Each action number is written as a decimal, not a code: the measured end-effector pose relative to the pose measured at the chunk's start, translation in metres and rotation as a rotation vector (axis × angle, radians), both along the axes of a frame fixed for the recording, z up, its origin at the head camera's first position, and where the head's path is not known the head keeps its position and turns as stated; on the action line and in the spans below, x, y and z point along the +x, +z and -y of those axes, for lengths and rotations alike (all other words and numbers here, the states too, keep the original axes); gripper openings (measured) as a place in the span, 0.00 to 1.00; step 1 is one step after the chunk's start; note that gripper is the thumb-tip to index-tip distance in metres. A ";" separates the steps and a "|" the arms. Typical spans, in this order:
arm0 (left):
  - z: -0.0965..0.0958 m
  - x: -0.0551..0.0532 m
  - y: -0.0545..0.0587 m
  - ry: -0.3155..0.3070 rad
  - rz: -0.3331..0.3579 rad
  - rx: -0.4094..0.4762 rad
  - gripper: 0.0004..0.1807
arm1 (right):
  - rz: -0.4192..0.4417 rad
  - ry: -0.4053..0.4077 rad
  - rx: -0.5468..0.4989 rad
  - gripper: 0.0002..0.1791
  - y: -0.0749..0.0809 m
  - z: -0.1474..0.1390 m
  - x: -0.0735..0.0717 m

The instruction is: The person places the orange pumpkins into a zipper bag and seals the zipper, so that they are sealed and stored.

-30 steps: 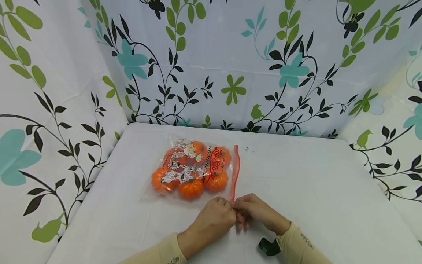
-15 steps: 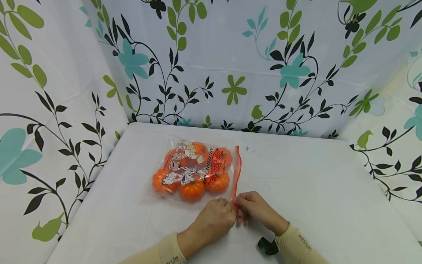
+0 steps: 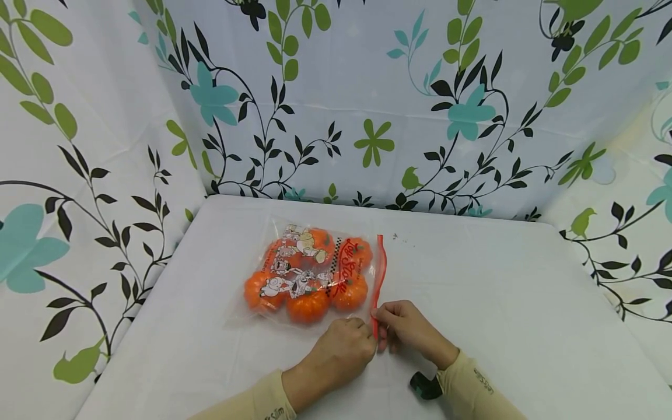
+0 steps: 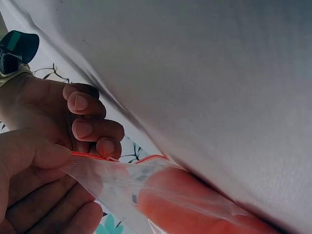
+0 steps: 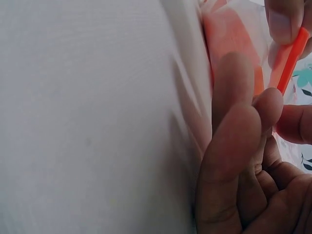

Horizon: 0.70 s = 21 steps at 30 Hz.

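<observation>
A clear zip bag [image 3: 274, 228] printed with white cartoon figures and red lettering lies flat on the table. Several orange toy pumpkins [image 3: 307, 307] with green stems show through it. Its red zip strip [image 3: 380, 268] runs down the right side. At the strip's near end, my left hand [image 3: 341, 349] pinches the bag's corner between thumb and fingers. Just beyond it, my right hand [image 3: 412, 328] pinches the strip with thumb and index finger, its other fingers loosely curled. In the right wrist view, the strip [image 5: 291, 63] stretches between the two hands.
A white cloth covers the table [image 3: 499, 303]. A curtain [image 3: 325, 99] with leaves, flowers and birds hangs behind and at both sides. A black device [image 3: 425, 386] sits at the right wrist.
My right hand has slid slightly up the strip, away from the left hand, so more red strip shows between them. The left hand stays at the corner.
</observation>
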State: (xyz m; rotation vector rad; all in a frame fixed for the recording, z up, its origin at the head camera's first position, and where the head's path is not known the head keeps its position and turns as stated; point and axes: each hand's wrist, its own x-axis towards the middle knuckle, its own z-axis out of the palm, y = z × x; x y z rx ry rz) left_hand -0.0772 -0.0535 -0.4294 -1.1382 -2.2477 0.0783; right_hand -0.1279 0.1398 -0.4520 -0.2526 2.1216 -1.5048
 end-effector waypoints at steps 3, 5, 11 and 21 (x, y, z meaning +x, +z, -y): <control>0.000 0.000 0.000 -0.004 -0.007 0.000 0.07 | -0.002 -0.003 -0.003 0.21 0.000 0.000 -0.001; 0.000 0.001 0.000 -0.005 -0.008 -0.002 0.07 | 0.001 -0.005 -0.003 0.21 0.000 0.000 -0.002; 0.001 0.002 0.000 -0.007 0.005 -0.006 0.06 | -0.005 -0.016 0.008 0.21 0.000 0.001 -0.005; 0.003 0.002 0.002 -0.018 0.045 0.006 0.07 | -0.014 -0.033 0.042 0.20 -0.002 0.002 -0.016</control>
